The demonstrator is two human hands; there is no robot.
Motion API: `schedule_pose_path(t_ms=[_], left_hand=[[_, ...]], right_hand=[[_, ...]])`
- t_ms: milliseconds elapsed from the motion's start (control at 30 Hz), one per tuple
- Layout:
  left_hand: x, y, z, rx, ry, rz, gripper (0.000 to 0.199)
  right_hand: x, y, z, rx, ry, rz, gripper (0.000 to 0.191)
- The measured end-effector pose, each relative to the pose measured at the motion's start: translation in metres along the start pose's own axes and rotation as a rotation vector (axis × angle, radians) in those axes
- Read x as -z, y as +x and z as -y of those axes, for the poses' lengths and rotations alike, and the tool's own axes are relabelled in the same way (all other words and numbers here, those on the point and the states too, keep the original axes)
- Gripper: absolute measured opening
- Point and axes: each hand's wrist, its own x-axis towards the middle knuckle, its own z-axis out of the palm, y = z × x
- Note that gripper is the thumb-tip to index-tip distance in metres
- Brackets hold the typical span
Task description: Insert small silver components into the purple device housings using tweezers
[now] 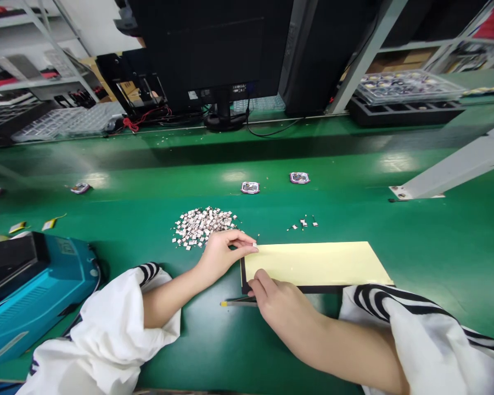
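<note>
My left hand (224, 253) is closed in a pinch on a small white part with a thin dark wire (254, 244), held above the left back corner of a pale yellow sheet (316, 264). The sheet lies on a black board (321, 289), which shows along the left and front edges. My right hand (278, 302) has its fingers curled together at the board's left front corner; what they grip is hidden. Beside those fingertips is a slim dark tool with a yellow end (234, 303), its right end running under the hand. A pile of small white wired parts (203, 225) lies behind my left hand.
Several loose wired parts (303, 223) lie behind the sheet. Square device casings (250, 187) sit farther back. A blue machine (45, 296) stands at left, with small yellow pieces (49, 224) behind it. A white metal post (456, 162) slants at right; a monitor (218, 55) stands behind.
</note>
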Motion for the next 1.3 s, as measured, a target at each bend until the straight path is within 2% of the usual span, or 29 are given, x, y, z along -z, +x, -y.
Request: schedule_pose_path(t_ms=[200,333,467,533,633,733,833,1000,1300], left_hand=[[0.001,-0.003,-0.004,-0.179,0.118,-0.067,0.007],[0.003,-0.003,-0.005,-0.288,0.131,-0.127,0.007],[0.005,-0.003,-0.003,-0.324,0.127,-0.207,0.009],[0.006,-0.003,-0.002,-0.348,0.127,-0.240,0.011],[0.005,-0.006,-0.002,-0.408,0.127,-0.263,0.010],[0.003,-0.009,-0.004,-0.490,0.147,-0.266,0.009],[0.001,-0.011,-0.008,-0.561,0.168,-0.248,0.010],[0.000,-0.010,-0.013,-0.615,0.187,-0.222,0.009],[0.001,-0.010,-0.012,-0.675,0.205,-0.227,0.008]], right_hand=[[0.005,0.005,-0.004,-0.067,0.182,0.106,0.028],[0.008,0.008,-0.018,-0.075,0.312,0.083,0.020],[0.020,0.011,-0.037,-0.121,0.430,0.012,0.004],[0.028,0.011,-0.045,-0.169,0.547,-0.080,0.008],[0.035,0.014,-0.053,-0.260,0.857,-0.268,0.013],[0.031,0.019,-0.058,-0.337,1.091,-0.300,0.017],[0.022,0.023,-0.057,-0.341,1.281,-0.282,0.018],[0.015,0.024,-0.046,-0.256,1.572,-0.349,0.016],[0.016,0.021,-0.036,-0.299,1.727,-0.337,0.013]])
